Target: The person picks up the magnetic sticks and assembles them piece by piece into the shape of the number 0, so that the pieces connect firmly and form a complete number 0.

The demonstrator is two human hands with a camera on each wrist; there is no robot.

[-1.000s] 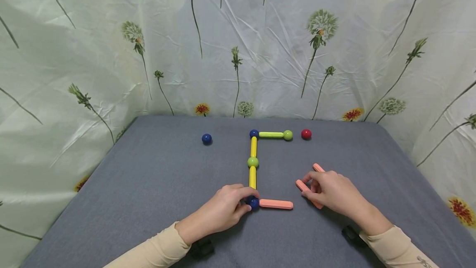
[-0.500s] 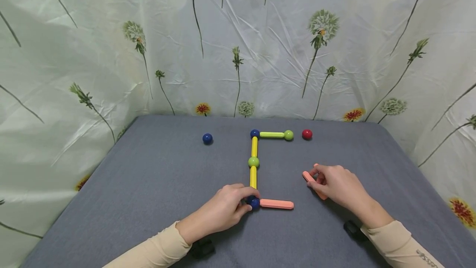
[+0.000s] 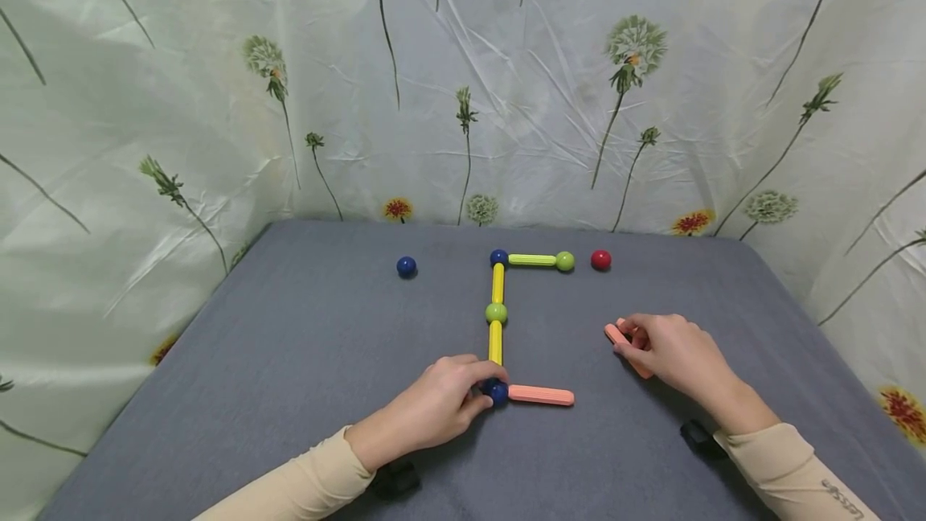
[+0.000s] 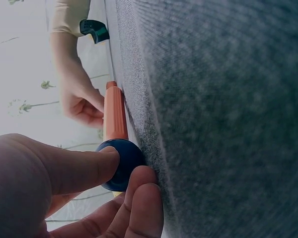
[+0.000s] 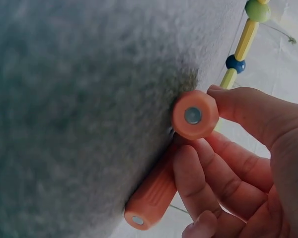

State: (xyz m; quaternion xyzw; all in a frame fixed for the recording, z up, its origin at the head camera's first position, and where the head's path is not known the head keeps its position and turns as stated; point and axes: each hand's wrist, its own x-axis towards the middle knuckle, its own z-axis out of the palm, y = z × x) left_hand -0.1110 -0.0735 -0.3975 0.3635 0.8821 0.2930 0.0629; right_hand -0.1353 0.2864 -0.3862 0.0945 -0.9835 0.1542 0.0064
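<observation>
My left hand [image 3: 441, 400] pinches a dark blue ball [image 3: 497, 392] at the near corner of a chain of magnetic sticks and balls. A salmon magnetic stick [image 3: 541, 395] joins that ball and points right. In the left wrist view, thumb and fingertips sit on either side of the blue ball [image 4: 128, 161]. To the right, my right hand [image 3: 683, 356] holds a loose salmon magnetic stick [image 3: 615, 334] between thumb and fingers, its metal end showing in the right wrist view. A second loose salmon stick [image 5: 154, 198] lies against the fingers there, mostly hidden in the head view.
Yellow sticks [image 3: 497, 284] and a green ball [image 3: 496, 313] run up to a far blue ball [image 3: 499, 258]. From it a lime stick [image 3: 531, 260] leads to another green ball [image 3: 565, 261]. A loose red ball [image 3: 600, 260] and loose blue ball [image 3: 407, 267] lie on the grey cloth.
My right hand has moved right and slightly away from me, bringing its salmon stick closer to the second loose one. My left hand stays on the blue ball.
</observation>
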